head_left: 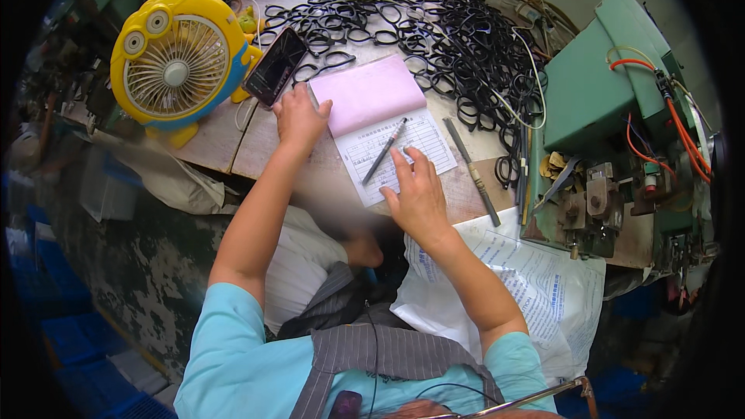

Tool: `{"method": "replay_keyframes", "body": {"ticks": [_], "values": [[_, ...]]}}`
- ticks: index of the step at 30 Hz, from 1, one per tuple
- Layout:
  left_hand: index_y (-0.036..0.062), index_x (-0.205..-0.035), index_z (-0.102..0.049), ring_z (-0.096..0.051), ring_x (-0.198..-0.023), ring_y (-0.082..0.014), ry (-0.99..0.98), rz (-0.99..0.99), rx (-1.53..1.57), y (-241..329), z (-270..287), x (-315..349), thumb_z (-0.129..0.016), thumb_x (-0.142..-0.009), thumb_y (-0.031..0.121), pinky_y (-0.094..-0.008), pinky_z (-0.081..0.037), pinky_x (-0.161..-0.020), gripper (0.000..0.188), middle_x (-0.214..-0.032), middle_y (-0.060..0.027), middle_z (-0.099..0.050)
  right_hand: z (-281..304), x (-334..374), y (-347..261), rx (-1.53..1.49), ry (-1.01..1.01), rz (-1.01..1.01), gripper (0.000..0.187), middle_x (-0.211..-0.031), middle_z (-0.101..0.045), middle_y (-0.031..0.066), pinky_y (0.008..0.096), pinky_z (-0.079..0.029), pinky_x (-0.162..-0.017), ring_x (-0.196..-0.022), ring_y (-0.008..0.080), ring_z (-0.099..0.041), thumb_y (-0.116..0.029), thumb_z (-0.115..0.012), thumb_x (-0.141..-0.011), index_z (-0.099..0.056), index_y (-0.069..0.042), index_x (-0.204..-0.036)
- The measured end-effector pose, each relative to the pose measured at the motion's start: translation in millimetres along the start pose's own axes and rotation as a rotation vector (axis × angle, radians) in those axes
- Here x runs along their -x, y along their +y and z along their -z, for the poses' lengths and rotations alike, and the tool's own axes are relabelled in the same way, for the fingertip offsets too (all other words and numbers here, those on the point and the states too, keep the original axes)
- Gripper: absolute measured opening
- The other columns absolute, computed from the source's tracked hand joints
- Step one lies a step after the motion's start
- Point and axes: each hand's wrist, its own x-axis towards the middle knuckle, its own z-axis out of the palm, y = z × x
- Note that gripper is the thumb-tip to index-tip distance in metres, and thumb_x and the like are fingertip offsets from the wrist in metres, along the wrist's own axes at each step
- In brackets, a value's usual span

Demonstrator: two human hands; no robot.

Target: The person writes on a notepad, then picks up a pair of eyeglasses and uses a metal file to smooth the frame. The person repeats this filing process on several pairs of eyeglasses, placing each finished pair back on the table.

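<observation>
A person leans over a wooden counter (233, 147) and works on a form pad (388, 128), which lies near the counter's front edge with its pink top sheet folded back above a white printed page. The right hand (419, 194) lies flat and open on the lower part of the white page, fingers spread, holding nothing; a pen (386, 150) lies slanted on the page just beside its fingertips, seemingly untouched. The left hand (299, 118) rests loosely curled at the pad's upper left corner, its fingertips touching the lower edge of a dark phone (275, 66) that leans tilted against a yellow desk fan (177, 62); whether it grips the phone cannot be told. To steady the pad well, the flat palm should press evenly so the page does not slide, keeping clear of the pen. Behind the pad spreads a heap of black spectacle frames (434, 27). A metal file (471, 171) lies right of the pad, and beyond it stands a green machine (597, 93) with orange wires
</observation>
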Motion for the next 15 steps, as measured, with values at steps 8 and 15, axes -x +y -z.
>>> {"method": "replay_keyframes", "body": {"ticks": [8,15], "values": [[0.0037,-0.13,-0.042,-0.056,-0.109,-0.0418,-0.078,0.327,0.029,40,-13,-26,-0.078,-0.069,0.03,-0.0435,-0.048,-0.094,0.076,-0.123,-0.02,-0.054,-15,1,2,0.159,-0.05,0.084,0.055,-0.125,-0.049,0.0136,0.0421,-0.046,-0.075,-0.097,0.0311,-0.049,-0.029,-0.071,-0.078,-0.055,-0.02,-0.13],[0.0011,-0.116,-0.055,-0.063,-0.103,-0.0308,-0.029,0.475,0.654,24,-22,-29,-0.075,-0.069,0.017,-0.0371,-0.05,-0.089,0.053,-0.118,-0.0193,-0.061,-23,-20,10,0.096,-0.056,-0.064,0.045,-0.117,-0.054,0.0147,0.0413,-0.051,-0.076,-0.094,0.0334,-0.053,-0.028,-0.069,-0.079,-0.061,-0.022,-0.123]]}}
